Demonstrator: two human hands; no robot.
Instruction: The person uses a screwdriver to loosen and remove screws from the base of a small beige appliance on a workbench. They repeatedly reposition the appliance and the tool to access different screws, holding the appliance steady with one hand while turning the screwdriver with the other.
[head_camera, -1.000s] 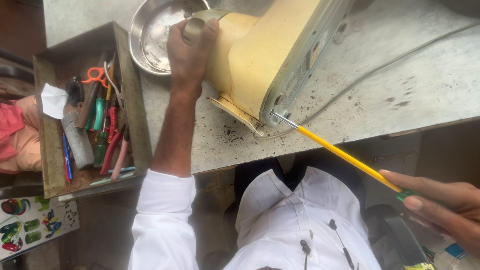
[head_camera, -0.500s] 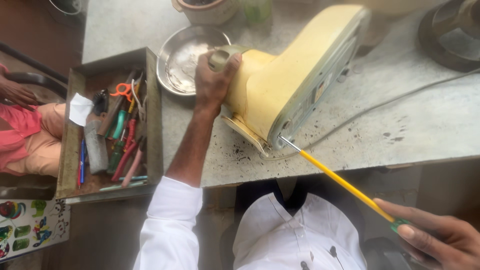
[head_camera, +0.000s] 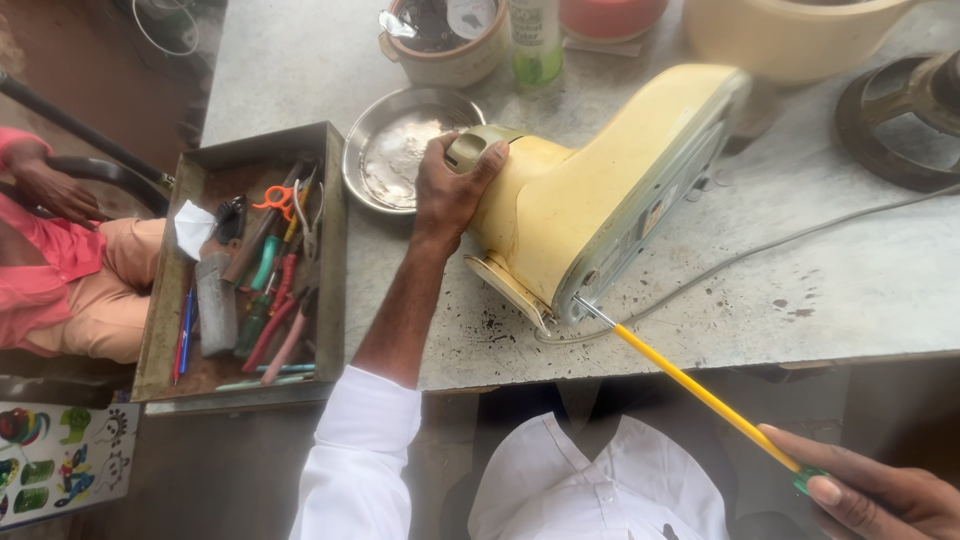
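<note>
head cam | looks steeply down | close over workbench (head_camera: 850, 290)

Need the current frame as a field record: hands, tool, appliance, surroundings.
left hand: grips the top end of the yellow appliance, steadying it
right hand: holds the handle end of the yellow screwdriver
screwdriver tip: at the appliance's base edge, near the bench front
appliance: lying on its side on the grey bench, cord trailing right
metal bowl: beside the left hand
tool tray: left of the bench, holding pliers, scissors, pens
</note>
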